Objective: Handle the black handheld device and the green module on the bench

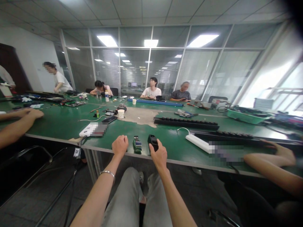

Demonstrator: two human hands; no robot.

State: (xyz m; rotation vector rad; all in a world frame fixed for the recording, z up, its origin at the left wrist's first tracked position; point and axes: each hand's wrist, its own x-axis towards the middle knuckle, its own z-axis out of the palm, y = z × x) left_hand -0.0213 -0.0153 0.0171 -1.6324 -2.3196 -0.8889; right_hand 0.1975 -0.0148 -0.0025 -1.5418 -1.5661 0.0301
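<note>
A: Let us take the circuit board as the centre of the clock, lying near the front edge of the counter. How can the person handle these things well?

B: From the left, then. At nine o'clock is the left hand, with its fingers curled into a fist, not touching the board. In my opinion, the metal bracelet on that wrist is better away from the bare parts. The board is best touched only by its borders, and a little farther from the edge it would be safer from falling.

A: And on the right?

B: At three o'clock is the black case, gripped by the right hand, thumb on the near side. A light but firm grip on its sides should be enough, I think.

A: What is not clear for you?

B: Between nine and ten o'clock, the white box has beside it a patch which is blurred. I cannot tell if the left hand has something small inside, because the palm is hidden. The board's fine parts are too small to read. The fingers cover the far side of the case. Well past it, at three o'clock, another blur hides the end of the white power strip.
</note>
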